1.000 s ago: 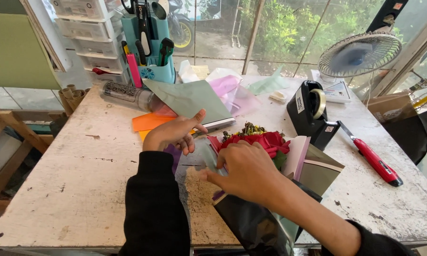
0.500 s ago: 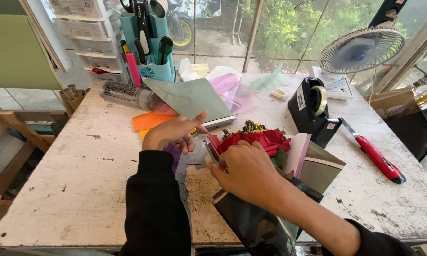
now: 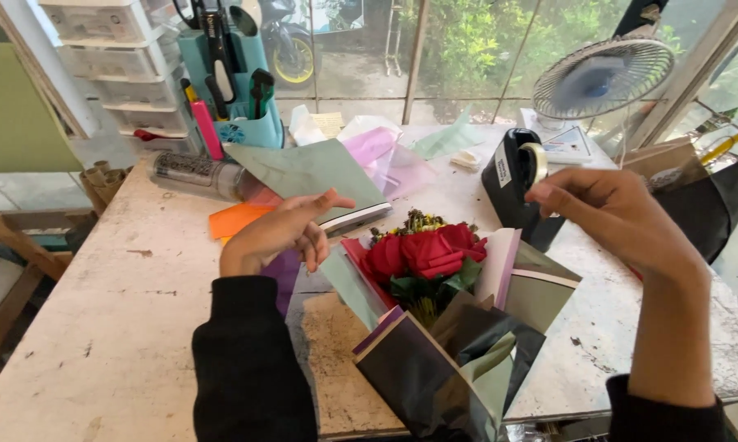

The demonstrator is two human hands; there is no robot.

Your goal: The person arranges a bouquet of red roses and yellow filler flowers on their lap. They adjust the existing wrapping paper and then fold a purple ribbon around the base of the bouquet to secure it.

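Red roses (image 3: 422, 250) wrapped in black and sage paper lie at the near edge of the worn white table (image 3: 123, 311), stems over the edge. The left hand (image 3: 283, 229) rests half-open on the wrapping's left flap. Raised, the right hand (image 3: 610, 213) pinches at the black tape dispenser (image 3: 512, 184) near the far right corner.

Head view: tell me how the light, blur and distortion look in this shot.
Head view: soft daylight comes through the glass panes behind the worn white table; no hard shadows or glare; the round white desk fan has blurred blades; the red rose bouquet in dark wrapping paper is sharp; wide-lens bending tilts the frame edges.
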